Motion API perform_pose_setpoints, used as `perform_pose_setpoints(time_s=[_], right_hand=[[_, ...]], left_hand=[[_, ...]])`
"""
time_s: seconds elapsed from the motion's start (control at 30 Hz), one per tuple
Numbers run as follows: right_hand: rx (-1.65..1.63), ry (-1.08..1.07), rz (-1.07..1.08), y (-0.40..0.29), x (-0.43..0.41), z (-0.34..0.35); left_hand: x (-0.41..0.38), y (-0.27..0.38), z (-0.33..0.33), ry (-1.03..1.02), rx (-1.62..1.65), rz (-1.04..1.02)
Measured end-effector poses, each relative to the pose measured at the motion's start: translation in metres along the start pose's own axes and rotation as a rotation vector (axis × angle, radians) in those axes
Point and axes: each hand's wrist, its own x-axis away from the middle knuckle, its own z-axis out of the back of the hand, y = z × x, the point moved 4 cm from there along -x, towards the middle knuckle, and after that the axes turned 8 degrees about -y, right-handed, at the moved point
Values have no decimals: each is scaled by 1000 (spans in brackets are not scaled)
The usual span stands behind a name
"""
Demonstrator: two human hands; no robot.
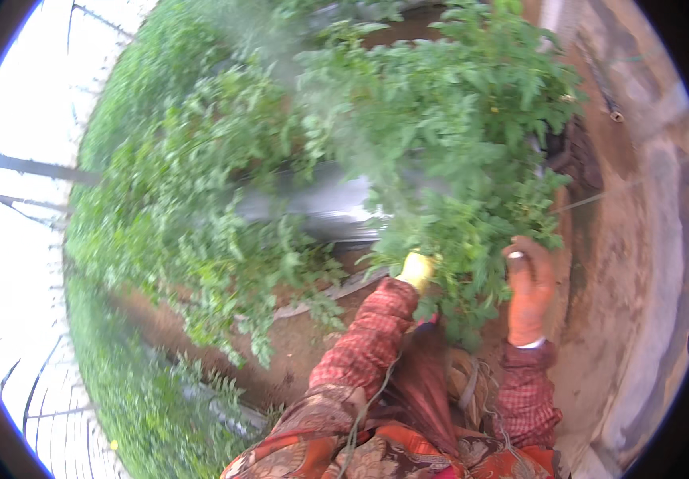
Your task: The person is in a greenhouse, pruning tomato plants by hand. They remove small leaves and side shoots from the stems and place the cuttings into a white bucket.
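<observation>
My left hand (418, 270), in a yellow glove, reaches into the leaves of a green leafy plant (458, 239); its fingers are hidden by foliage. To the right, my right hand (529, 290), in an orange glove with a dark, soiled finger part, is raised beside the same plant's edge. Something small and white (516, 255) shows at its fingertips, too small to name. Thin string (359, 425) hangs over the patterned clothing at my front.
Silvery plastic mulch film (320, 203) covers the bed between plant rows. Bare soil (284, 347) runs along the row. A pipe (611, 108) and pale sheeting (656, 239) lie at the right. A taut cord (584, 202) crosses the path. Greenhouse framing (33, 167) stands at the left.
</observation>
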Motion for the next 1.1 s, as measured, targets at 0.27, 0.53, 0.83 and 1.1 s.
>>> perform_pose_setpoints(time_s=[0.27, 0.53, 0.83, 1.1], right_hand=[[625, -1117, -279, 75, -66, -62], [407, -1037, -407, 102, -15, -31], [171, -615, -293, 133, 6, -5], [965, -1000, 181, 74, 68, -61]], left_hand=[[28, 80, 6, -181, -83, 118], [46, 96, -3, -210, 176, 168], [37, 91, -24, -50, 102, 211], [58, 25, -57, -21, 508, 200]])
